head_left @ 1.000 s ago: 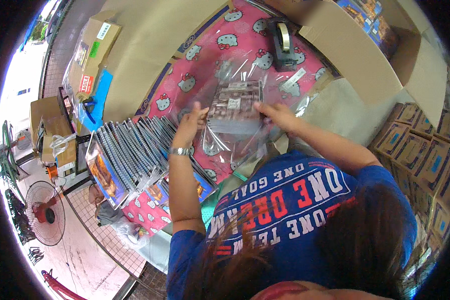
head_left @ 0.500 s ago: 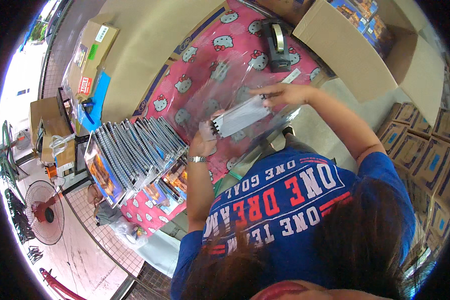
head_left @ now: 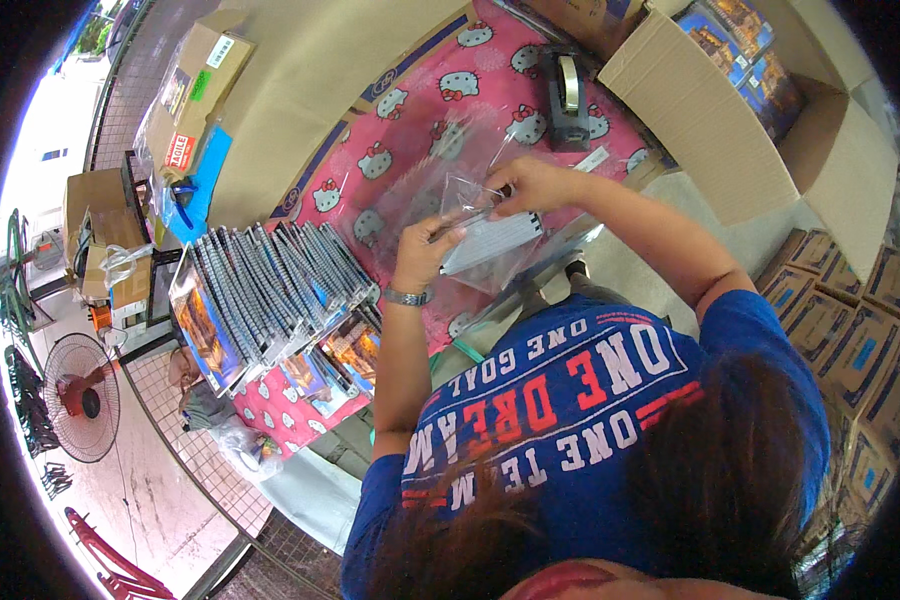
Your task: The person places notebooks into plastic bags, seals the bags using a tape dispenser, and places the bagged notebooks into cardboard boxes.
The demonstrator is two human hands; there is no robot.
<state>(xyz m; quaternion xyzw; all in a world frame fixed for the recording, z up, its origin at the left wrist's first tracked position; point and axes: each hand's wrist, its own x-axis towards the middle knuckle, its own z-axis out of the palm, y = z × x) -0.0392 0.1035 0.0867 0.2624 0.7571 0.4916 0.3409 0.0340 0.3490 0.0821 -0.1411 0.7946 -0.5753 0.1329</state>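
Observation:
A white spiral-bound booklet (head_left: 492, 243) with black binding teeth at its end is beneath or inside a clear plastic bag (head_left: 465, 200); the layers hide which. My left hand (head_left: 425, 252), a metal watch on its wrist, closes thumb and fingers on the plastic at the booklet's left end. Above the booklet's right end, my right hand (head_left: 538, 187) pinches the bag's gathered film. Left of my left arm stands a long row of spiral-bound booklets (head_left: 270, 290), packed upright with coils up. More booklets (head_left: 355, 345) with city pictures lie beside the row.
A pink cat-patterned cloth (head_left: 375, 160) covers the table. The black tape dispenser (head_left: 567, 105) stands at the far side. An open carton (head_left: 705, 120) holding picture-covered stacks is at the right, with piled cartons (head_left: 840, 320) below it. A fan (head_left: 80, 395) stands at the left.
My right hand has come left and turned from the booklet's right end to the bag film. My left hand has shifted slightly right and up, over the booklet's left end. The film is now bunched up.

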